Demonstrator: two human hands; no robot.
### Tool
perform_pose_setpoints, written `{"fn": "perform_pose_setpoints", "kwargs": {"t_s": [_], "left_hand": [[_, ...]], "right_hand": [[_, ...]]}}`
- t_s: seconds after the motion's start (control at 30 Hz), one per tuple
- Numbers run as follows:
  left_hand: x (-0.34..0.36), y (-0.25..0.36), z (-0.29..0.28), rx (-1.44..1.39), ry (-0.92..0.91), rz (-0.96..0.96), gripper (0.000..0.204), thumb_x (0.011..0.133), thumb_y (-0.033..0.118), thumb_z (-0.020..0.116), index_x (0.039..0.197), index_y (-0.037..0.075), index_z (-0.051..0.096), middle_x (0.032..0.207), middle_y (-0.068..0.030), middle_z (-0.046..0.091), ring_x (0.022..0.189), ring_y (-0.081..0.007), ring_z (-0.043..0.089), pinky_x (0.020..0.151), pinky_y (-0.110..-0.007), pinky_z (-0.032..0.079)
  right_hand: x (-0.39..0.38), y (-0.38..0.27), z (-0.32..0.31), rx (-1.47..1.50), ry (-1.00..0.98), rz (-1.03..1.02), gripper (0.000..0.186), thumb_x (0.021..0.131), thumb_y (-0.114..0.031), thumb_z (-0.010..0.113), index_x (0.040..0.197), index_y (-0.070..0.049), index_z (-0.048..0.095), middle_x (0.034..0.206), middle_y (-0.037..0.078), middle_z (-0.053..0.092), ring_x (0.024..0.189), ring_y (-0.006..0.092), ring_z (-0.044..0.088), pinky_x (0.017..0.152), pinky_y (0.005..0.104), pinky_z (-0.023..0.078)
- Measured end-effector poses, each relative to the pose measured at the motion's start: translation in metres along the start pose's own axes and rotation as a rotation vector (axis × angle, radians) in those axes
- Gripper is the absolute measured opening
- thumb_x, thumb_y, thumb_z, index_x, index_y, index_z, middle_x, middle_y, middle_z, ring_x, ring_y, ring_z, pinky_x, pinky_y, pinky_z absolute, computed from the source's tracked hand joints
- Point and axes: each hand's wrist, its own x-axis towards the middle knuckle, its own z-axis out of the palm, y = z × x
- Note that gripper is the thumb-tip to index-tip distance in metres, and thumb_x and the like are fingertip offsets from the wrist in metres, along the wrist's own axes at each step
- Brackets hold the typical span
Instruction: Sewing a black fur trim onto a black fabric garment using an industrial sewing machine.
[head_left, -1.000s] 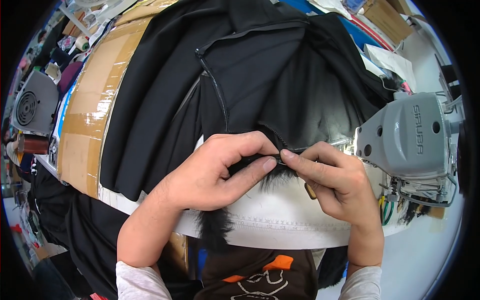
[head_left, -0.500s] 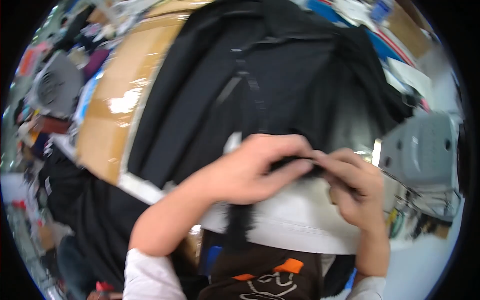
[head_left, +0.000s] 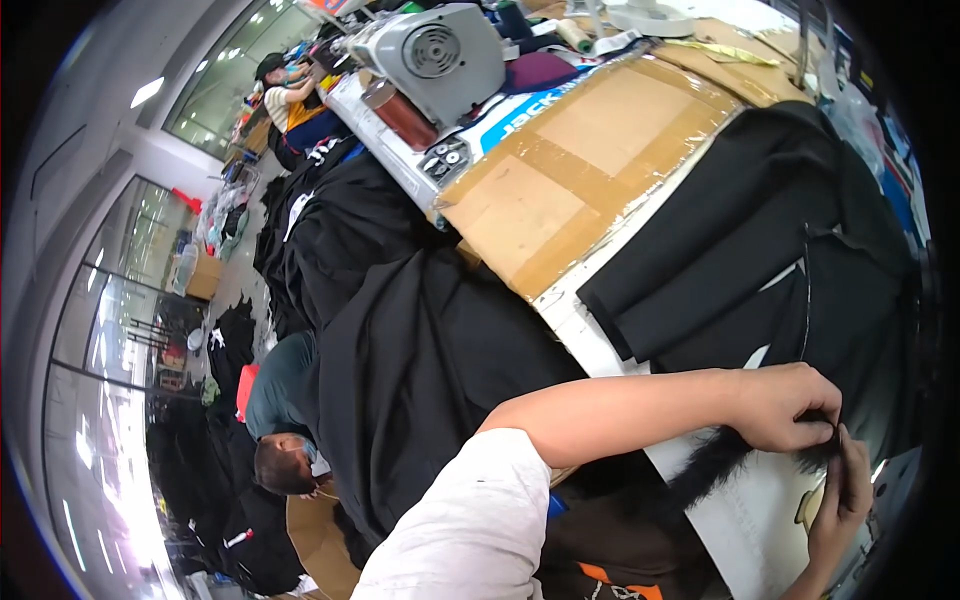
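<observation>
Black fur strip (head_left: 712, 463) over white surface (head_left: 755, 525), pinched in thumb-and-finger grip of my left hand (head_left: 788, 405); my right hand (head_left: 845, 492) just beside, fingers bunched (can't tell its hold). Black jacket (head_left: 740, 235) beyond, cardboard (head_left: 592, 135) left of it.

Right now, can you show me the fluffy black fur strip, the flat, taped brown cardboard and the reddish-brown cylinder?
Fluffy black fur strip (head_left: 712, 466), head view: its longer exposed length.
Flat, taped brown cardboard (head_left: 602, 135), head view: pale middle panel.
Reddish-brown cylinder (head_left: 400, 115), head view: its curved side.

View swung L — windows (head_left: 95, 420), co-worker's head (head_left: 280, 466) vis.
</observation>
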Motion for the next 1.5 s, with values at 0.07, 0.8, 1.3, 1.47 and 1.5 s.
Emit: {"fn": "perform_pose_setpoints", "kwargs": {"t_s": [0.07,0.8,1.3,1.47,1.5], "left_hand": [[0.004,-0.002,0.000,0.031,-0.014,0.007,0.018,0.095,0.017,0.066,0.098,-0.001,0.069,0.081,-0.0154,0.072,0.074,-0.0274,0.069,0.067,-0.039,0.053],[-0.306,0.133,-0.292,0.144,1.706,-0.018,0.076,0.095,0.009,0.059,0.160,-0.004,0.024,0.095,-0.0138,0.076,0.069,-0.0157,0.066,0.057,-0.029,0.052],[-0.361,0.158,-0.295,0.075,1.615,-0.436,0.047,0.092,-0.001,0.051,0.137,0.005,0.038,0.079,-0.0159,0.072,0.052,-0.0186,0.063,0.042,-0.034,0.046],[-0.362,0.153,-0.293,0.108,1.621,-0.470,0.050,0.091,0.000,0.055,0.138,0.002,0.036,0.080,-0.0150,0.072,0.052,-0.0179,0.063,0.043,-0.034,0.049],[-0.361,0.151,-0.294,0.110,1.614,-0.475,0.050,0.091,0.000,0.055,0.138,0.002,0.036,0.080,-0.0150,0.072,0.052,-0.0179,0.063,0.043,-0.034,0.049]], "right_hand": [[-0.001,0.003,-0.005,0.003,-0.027,0.016,0.035,0.100,0.008,0.051,0.132,0.003,0.065,0.110,0.014,0.065,0.100,0.0208,0.064,0.089,0.0283,0.049],[0.009,0.061,0.036,0.450,0.146,-0.028,0.020,0.103,-0.015,0.067,0.116,0.000,0.066,0.099,-0.001,0.064,0.085,0.0071,0.056,0.077,0.0214,0.044],[0.020,0.076,0.041,0.549,0.137,0.068,0.017,0.104,-0.021,0.066,0.112,-0.006,0.069,0.069,-0.010,0.049,0.053,-0.0012,0.033,0.048,0.0213,0.020],[0.016,0.064,0.038,0.560,0.110,0.084,0.017,0.104,-0.021,0.066,0.112,-0.006,0.069,0.070,-0.010,0.049,0.054,-0.0010,0.033,0.049,0.0213,0.020],[0.014,0.059,0.035,0.557,0.111,0.107,0.016,0.104,-0.019,0.066,0.111,-0.005,0.069,0.073,-0.010,0.049,0.058,-0.0009,0.036,0.052,0.0207,0.022]]}}
